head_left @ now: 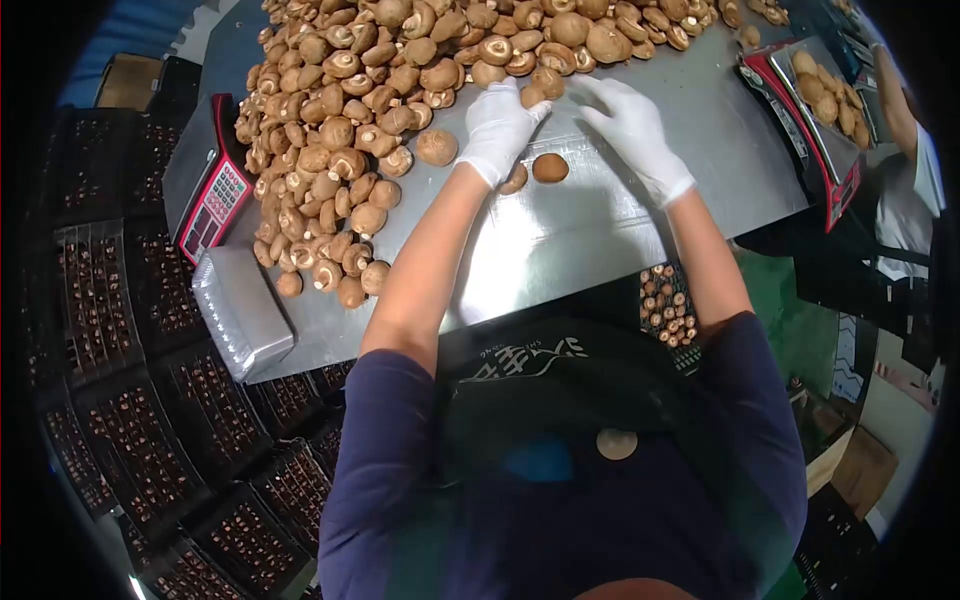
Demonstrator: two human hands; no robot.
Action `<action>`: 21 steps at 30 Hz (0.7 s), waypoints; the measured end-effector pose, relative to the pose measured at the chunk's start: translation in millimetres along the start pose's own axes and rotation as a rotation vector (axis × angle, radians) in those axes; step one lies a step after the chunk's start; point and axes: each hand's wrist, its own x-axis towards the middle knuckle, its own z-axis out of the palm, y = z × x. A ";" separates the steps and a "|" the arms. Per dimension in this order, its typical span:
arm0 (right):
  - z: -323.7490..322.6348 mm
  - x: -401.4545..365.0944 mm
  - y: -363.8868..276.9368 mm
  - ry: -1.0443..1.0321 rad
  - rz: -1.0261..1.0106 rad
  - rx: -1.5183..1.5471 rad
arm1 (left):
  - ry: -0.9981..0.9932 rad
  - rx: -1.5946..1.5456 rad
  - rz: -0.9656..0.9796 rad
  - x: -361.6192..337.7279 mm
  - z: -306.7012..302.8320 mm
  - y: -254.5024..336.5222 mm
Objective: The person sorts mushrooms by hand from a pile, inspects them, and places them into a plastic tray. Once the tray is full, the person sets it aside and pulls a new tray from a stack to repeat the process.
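My left hand [499,130], in a white glove, is at the front of a large heap of shiitake mushrooms [345,130]. A brown mushroom [532,96] sits between its thumb and curled fingers. My right hand [637,137], also gloved in white, hovers over the metal table [560,250] with fingers apart and nothing in them. Between the hands lies a dark brown mushroom [550,168]. Another mushroom [514,180] is partly hidden beside my left wrist, and a larger single cap [436,147] rests to the left of that hand.
A red scale [215,190] and a stack of clear plastic trays [240,312] stand at the left table edge. On the right, another scale [800,130] bears a tray of mushrooms [832,95]; a person's arm [893,100] is beyond. Dark crates of mushrooms [100,290] fill the lower left.
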 end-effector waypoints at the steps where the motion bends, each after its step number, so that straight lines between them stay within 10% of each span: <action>1: 17.9 14.6 5.5 0.019 -0.047 -0.055 | -0.169 0.018 -0.088 7.3 -1.3 0.2; 8: 58.2 49.7 19.5 -0.147 -0.092 -0.324 | 0.370 -0.196 0.206 -31.0 -5.0 -18.9; 13: 3.7 23.7 -15.6 -0.114 0.088 -0.093 | 0.330 -0.322 0.209 -41.7 -20.1 -11.6; 16: -39.9 -9.5 -26.3 -0.433 0.173 0.000 | 0.373 -0.317 0.226 -47.2 -22.3 -8.9; 21: -19.2 -60.8 -7.2 -0.392 -0.007 -0.099 | 0.332 -0.368 0.250 -69.9 -10.7 25.9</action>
